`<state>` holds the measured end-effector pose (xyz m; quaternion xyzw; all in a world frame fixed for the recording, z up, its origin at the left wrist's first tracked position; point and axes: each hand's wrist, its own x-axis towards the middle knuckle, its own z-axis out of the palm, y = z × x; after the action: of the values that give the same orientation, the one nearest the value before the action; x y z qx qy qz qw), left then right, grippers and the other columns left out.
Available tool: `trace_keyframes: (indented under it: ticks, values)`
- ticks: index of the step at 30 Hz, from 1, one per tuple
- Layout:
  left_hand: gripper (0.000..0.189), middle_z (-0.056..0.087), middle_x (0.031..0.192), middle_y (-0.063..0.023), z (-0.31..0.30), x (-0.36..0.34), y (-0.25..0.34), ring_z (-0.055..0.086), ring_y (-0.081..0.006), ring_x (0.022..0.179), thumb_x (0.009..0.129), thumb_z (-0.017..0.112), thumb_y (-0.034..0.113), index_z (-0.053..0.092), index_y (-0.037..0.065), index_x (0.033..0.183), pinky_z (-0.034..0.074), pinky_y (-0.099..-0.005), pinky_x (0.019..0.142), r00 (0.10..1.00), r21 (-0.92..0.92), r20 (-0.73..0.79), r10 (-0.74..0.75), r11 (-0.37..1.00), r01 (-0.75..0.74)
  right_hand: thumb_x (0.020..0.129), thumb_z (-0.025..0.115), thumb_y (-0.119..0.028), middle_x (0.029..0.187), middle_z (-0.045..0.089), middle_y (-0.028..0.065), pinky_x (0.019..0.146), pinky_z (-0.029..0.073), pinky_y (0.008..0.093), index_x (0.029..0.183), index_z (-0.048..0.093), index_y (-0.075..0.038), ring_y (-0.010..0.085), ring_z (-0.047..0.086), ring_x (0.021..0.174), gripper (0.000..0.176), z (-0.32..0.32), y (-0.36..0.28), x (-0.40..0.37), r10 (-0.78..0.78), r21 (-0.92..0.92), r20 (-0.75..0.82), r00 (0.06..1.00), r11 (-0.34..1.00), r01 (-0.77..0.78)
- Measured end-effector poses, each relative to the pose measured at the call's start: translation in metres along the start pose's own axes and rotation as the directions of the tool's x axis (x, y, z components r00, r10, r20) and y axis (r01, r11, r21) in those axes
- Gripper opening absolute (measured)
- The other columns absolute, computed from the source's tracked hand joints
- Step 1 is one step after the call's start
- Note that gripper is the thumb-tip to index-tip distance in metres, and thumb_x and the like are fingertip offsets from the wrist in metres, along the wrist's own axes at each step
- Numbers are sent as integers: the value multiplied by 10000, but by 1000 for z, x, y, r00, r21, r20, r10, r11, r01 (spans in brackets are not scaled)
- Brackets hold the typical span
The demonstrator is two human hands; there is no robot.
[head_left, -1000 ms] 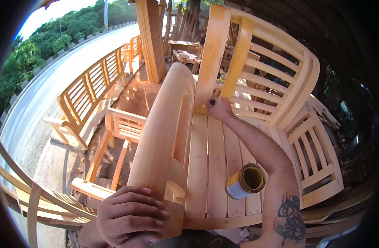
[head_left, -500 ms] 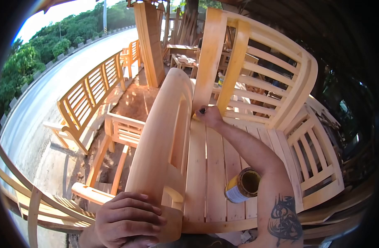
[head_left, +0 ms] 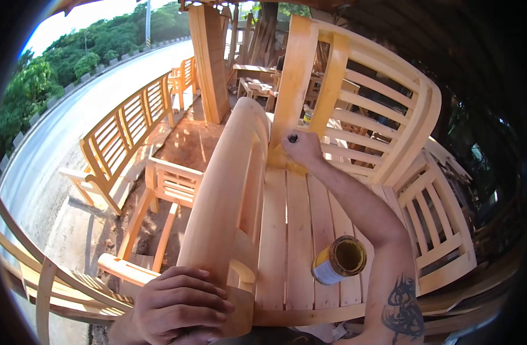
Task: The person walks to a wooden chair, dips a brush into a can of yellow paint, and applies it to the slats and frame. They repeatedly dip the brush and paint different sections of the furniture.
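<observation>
My right hand (head_left: 303,150) is closed around a brush (head_left: 293,138); only the dark end of its handle shows and the bristles are hidden. It is at the foot of the bench's end post (head_left: 290,98), where wet-looking yellow stain covers much of the wood. Over the near end of the broad, pale armrest (head_left: 223,190) lies my left hand (head_left: 180,307), palm down with fingers bent over the wood. An open tin (head_left: 328,268) with a stained rim rests on the slatted seat (head_left: 298,230), beside my right forearm.
The slatted backrest (head_left: 384,115) rises behind the seat. On the left stand a yellow-stained bench (head_left: 128,135) and a low unfinished frame (head_left: 174,179). A wooden pillar (head_left: 209,63) is farther back. A road (head_left: 111,98) runs along the left.
My right hand has shifted a little right and up, away from the post's foot. More yellow stain covers the post and its base. My left hand stays on the armrest.
</observation>
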<state>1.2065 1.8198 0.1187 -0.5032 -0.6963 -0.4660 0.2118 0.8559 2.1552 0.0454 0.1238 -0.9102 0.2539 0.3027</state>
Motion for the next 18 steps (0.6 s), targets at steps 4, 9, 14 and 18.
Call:
trace_keyframes:
  ticks: [4,9,14,18]
  values:
    - [215,749,955,-167,-1,0,0,743,-357,912,890,770,174,686,15,1007,564,-516,924,1000,12,15,17,1000,-17,868,739,-319,803,750,169,764,598,409,956,784,-59,335,748,777,278,51,40,-11,-18,-23,93,995,1000,20]
    - [218,752,981,-165,-2,-1,0,741,-353,939,879,774,169,686,17,1008,560,-511,939,999,6,40,3,1000,-3,890,725,-309,735,728,170,675,592,406,937,772,-46,305,728,658,272,-30,-21,46,25,140,-173,985,990,0]
    - [217,754,985,-163,-2,-1,0,740,-352,941,879,774,165,686,17,1011,560,-510,945,999,4,44,3,1000,-3,892,723,-295,706,725,147,635,578,357,927,768,-46,283,731,646,255,-99,-62,54,-15,240,-336,942,965,101]
    - [218,755,987,-160,-2,-3,0,739,-352,942,878,769,160,688,17,1021,560,-510,949,1000,4,25,8,1000,-8,857,749,-349,789,754,160,738,596,399,908,784,-68,316,742,728,288,-19,-15,6,152,161,98,984,973,-166]
